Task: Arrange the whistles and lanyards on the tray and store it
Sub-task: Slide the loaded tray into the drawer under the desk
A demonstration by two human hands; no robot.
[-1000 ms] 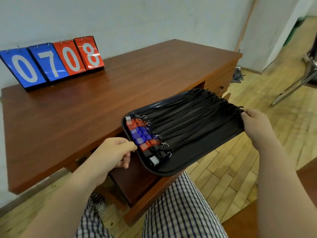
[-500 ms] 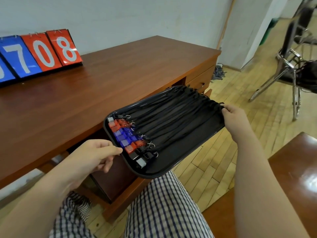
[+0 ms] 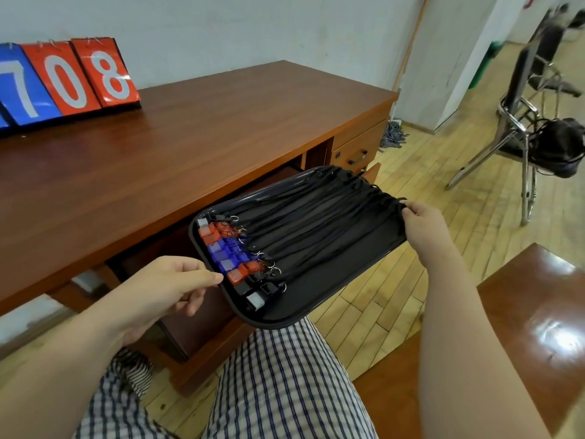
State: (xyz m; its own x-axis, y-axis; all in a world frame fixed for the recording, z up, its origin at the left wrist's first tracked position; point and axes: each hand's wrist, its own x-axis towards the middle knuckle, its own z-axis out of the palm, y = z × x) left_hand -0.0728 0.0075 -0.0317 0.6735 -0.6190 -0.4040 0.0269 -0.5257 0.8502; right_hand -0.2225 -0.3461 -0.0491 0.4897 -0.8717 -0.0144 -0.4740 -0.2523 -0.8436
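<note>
I see the black tray (image 3: 316,307) held off the desk, spanning the gap between my two hands and tilted a little. It is a glossy, shallow plastic rectangle with rounded corners and a raised lip. My left hand (image 3: 164,286) pinches the short rim, thumb on top and fingers curled underneath. Just right of that thumb the whistles (image 3: 226,253) lie in a tight slanted row. They are small, blocky and shiny: grey, red, translucent blue, then red, black and grey, each with a small metal ring. From those rings the lanyards (image 3: 316,223), flat matte black straps, run side by side across the tray toward my right hand (image 3: 422,224). That hand is curled round the opposite rim, over the strap ends. Below the left hand an open drawer (image 3: 193,331) shows dark wood. Beyond both hands is the polished brown desk (image 3: 190,137), with red and blue score flip cards (image 3: 72,77) on it.
</note>
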